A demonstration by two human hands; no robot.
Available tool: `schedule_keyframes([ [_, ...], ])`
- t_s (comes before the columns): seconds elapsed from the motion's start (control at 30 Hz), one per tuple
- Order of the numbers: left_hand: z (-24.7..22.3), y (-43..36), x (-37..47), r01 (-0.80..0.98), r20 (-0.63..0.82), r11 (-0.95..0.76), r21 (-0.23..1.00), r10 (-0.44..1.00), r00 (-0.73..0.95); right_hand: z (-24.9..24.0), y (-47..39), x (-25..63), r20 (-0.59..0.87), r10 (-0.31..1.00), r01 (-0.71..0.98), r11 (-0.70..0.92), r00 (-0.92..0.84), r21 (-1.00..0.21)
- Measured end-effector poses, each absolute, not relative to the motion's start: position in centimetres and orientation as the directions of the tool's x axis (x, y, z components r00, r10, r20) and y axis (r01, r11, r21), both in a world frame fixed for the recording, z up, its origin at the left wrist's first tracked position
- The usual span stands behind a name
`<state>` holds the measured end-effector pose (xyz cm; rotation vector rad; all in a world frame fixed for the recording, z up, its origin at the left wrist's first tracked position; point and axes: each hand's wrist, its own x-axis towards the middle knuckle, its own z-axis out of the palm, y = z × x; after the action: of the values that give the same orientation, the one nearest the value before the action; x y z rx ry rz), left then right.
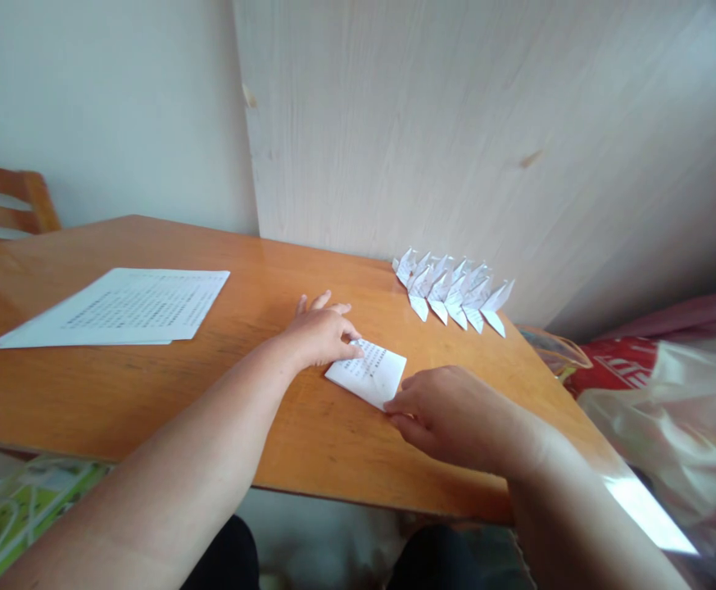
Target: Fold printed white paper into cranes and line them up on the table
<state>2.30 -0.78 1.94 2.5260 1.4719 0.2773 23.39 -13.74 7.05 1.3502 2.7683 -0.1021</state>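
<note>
A small folded sheet of printed paper [371, 373] lies on the wooden table [284, 287]. My left hand [326, 329] touches its upper left corner with the thumb, the other fingers spread above the table. At the lower right corner, the thumb and forefinger of my right hand [441, 407] pinch the paper's edge; the remaining fingers are curled in. Further back on the right stand several folded white paper pieces [456, 291] with pointed tips, arranged in rows.
A stack of printed sheets [130, 307] lies on the table's left part. A wooden chair [7, 201] stands at the far left. Bags [671, 401] are beside the table's right edge, and a green bag [32, 508] is below its front left edge. A wall rises behind the table.
</note>
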Motion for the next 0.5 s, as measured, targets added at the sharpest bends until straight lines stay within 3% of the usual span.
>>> schedule_keyframes([
  [0.1, 1.5, -0.4, 2.1, 0.825, 0.060, -0.494, 0.274, 0.865, 0.498, 6.9, -13.0, 23.3, 0.071, 0.797, 0.772, 0.599, -0.599, -0.210],
  [0.2, 1.3, -0.1, 1.9, 0.828, 0.036, -0.488, 0.274, 0.866, 0.499, 5.7, -11.3, 22.9, 0.309, 0.817, 0.734, 0.574, -0.486, -0.363],
  [0.3, 1.3, -0.1, 1.8, 0.837, 0.023, -0.476, 0.271, 0.872, 0.489, 4.1, -9.4, 22.1, 0.453, 0.814, 0.661, 0.568, -0.364, -0.490],
  [0.4, 1.4, -0.3, 1.8, 0.845, 0.029, -0.464, 0.267, 0.880, 0.474, 2.7, -7.7, 21.2, 0.468, 0.834, 0.642, 0.534, -0.293, -0.550],
  [0.5, 1.6, -0.4, 1.8, 0.846, 0.021, -0.463, 0.266, 0.880, 0.475, 1.7, -6.7, 20.6, 0.421, 0.859, 0.698, 0.491, -0.290, -0.521],
])
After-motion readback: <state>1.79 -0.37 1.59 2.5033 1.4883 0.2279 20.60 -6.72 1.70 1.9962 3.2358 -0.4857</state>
